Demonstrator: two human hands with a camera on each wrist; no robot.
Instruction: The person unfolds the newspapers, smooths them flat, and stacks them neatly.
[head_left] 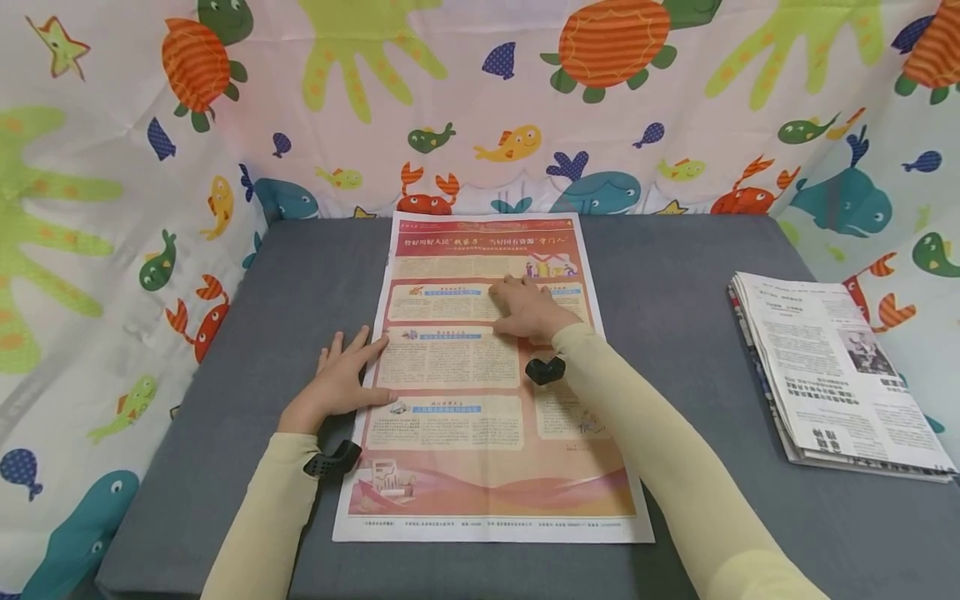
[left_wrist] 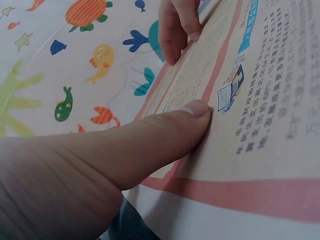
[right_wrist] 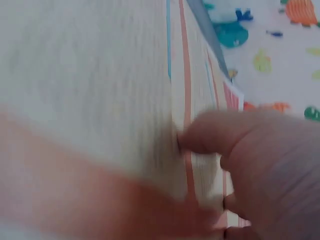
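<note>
A newspaper sheet (head_left: 450, 492) with red and orange print lies flat, its long side running away from me. My left hand (head_left: 341, 383) rests at its left edge, fingers spread, with the thumb (left_wrist: 170, 127) on the printed page. Further up the sheet, right of the middle, my right hand (head_left: 532, 308) lies on the paper with its fingers stretched toward the upper left. In the right wrist view the thumb of the right hand (right_wrist: 270, 165) touches the page. Neither hand grips the paper.
The newspaper lies on a grey table (head_left: 682, 350). A folded stack of newspapers (head_left: 832, 375) sits at the right side. A white cloth (head_left: 465, 92) printed with sea animals hangs behind the table and along both sides.
</note>
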